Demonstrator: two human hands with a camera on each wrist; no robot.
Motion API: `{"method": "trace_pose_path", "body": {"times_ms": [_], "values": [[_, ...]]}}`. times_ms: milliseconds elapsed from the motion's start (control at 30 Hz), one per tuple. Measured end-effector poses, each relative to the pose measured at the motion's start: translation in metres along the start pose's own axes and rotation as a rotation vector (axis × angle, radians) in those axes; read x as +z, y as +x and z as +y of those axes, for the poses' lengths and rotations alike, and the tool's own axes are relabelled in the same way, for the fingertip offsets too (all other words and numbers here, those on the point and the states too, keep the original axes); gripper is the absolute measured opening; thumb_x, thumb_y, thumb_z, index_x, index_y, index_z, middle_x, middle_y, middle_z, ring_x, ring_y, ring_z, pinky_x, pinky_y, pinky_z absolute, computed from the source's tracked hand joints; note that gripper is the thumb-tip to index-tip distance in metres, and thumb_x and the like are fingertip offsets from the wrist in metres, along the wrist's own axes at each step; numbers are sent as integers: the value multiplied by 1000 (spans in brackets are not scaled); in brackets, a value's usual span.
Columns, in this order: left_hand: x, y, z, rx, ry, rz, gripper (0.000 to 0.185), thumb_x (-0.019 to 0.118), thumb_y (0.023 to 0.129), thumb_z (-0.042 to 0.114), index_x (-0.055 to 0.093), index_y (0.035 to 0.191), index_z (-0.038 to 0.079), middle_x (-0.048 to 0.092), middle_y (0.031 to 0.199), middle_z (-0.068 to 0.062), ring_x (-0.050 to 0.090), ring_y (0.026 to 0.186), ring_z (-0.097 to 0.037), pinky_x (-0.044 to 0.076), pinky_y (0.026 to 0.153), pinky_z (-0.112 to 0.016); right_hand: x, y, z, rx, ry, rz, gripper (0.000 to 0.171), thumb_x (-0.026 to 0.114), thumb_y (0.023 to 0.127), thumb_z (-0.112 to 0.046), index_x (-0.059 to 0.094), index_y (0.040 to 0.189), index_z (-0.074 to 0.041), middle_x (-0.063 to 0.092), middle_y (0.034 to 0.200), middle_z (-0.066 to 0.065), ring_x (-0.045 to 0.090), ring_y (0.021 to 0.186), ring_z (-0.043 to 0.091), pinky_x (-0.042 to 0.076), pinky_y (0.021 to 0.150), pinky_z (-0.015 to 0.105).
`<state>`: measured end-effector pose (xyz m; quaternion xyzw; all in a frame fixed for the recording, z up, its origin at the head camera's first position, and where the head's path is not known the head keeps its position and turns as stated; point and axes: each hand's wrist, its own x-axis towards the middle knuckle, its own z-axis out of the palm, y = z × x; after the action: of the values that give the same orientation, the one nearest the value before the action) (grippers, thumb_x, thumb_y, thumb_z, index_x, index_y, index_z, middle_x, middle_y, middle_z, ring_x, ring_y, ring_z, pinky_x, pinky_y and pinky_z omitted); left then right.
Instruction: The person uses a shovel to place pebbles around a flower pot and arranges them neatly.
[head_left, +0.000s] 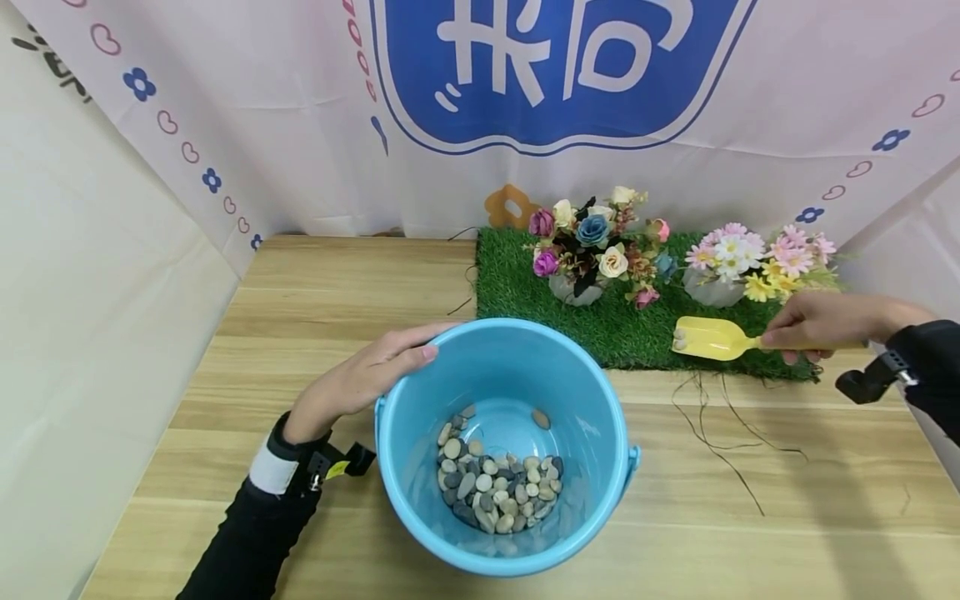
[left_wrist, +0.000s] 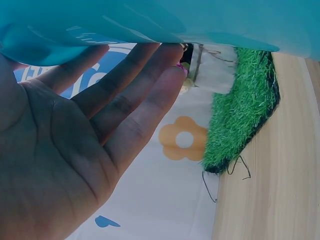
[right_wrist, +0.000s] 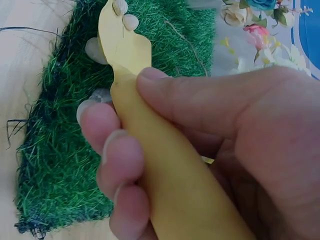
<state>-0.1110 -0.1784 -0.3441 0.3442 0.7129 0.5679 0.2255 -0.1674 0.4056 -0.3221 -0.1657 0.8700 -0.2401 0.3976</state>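
A light blue bucket (head_left: 506, 560) stands on the table, with a pile of grey and tan pebbles (head_left: 502, 487) inside. My left hand (head_left: 371, 367) rests at its far left rim, thumb on the rim. In the left wrist view the fingers (left_wrist: 137, 125) stretch straight along the outer wall. To the right, my right hand (head_left: 813, 325) grips the handle of a yellow scoop (head_left: 712, 339) above the green grass mat (head_left: 645, 354). Small pale pebbles (right_wrist: 131, 22) sit on the scoop's blade. Beyond the blade, another pale stone (right_wrist: 94, 51) shows against the grass.
Two pots of artificial flowers, one mixed (head_left: 592, 242) and one pink, white and yellow (head_left: 757, 258), stand on the mat. Loose dark threads (head_left: 705, 433) trail from its front edge. A printed cloth (head_left: 315, 150) hangs behind the wooden table (head_left: 300, 292).
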Motion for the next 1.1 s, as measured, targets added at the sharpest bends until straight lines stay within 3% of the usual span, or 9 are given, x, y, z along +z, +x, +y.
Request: {"method": "trace_pose_path", "body": {"times_ms": [100,233,333,467,633,933,1100], "values": [[0,0,0,3,2,-3,48,35,111,17,36,157,3,55,140,-23,70,98,-43,63,69,-45,-2,2,-9,35,-30,2,27,56,106,-18,70,88,-5,59,72,6,44,52,7,41,49,22],[-1,1,0,14,12,-8,48,34,111,16,36,156,2,56,139,-24,70,98,-44,63,68,-44,-3,2,-21,88,-29,-2,23,54,106,-12,72,98,-1,60,76,7,42,52,8,41,50,21],[-1,1,1,15,18,-7,48,34,111,16,36,157,2,55,140,-23,69,99,-43,63,68,-44,-4,2,-32,112,-39,-18,25,52,106,-9,67,87,-4,59,74,7,40,51,8,38,50,21],[-1,1,1,13,20,-5,48,35,110,16,36,157,2,54,141,-23,69,100,-43,63,68,-44,-3,3,-46,116,-87,-32,37,50,106,-7,45,69,-13,56,71,5,37,51,9,35,49,22],[0,1,1,9,18,2,48,36,111,16,37,157,3,54,142,-22,70,100,-42,63,69,-44,-4,2,-58,126,-128,-36,39,49,105,-6,41,68,-15,50,65,1,33,51,10,33,49,23],[0,1,1,14,17,3,48,36,111,16,37,156,2,55,140,-23,70,98,-40,63,68,-44,-11,-9,-72,152,-119,-55,36,50,103,-5,50,69,-13,51,64,1,27,51,10,26,48,24],[0,1,1,17,18,-1,48,35,111,16,37,156,2,54,142,-23,70,101,-40,63,69,-44,-17,-20,-77,159,-162,-40,29,53,103,-7,59,74,-10,54,67,1,33,50,8,31,47,21]]}}
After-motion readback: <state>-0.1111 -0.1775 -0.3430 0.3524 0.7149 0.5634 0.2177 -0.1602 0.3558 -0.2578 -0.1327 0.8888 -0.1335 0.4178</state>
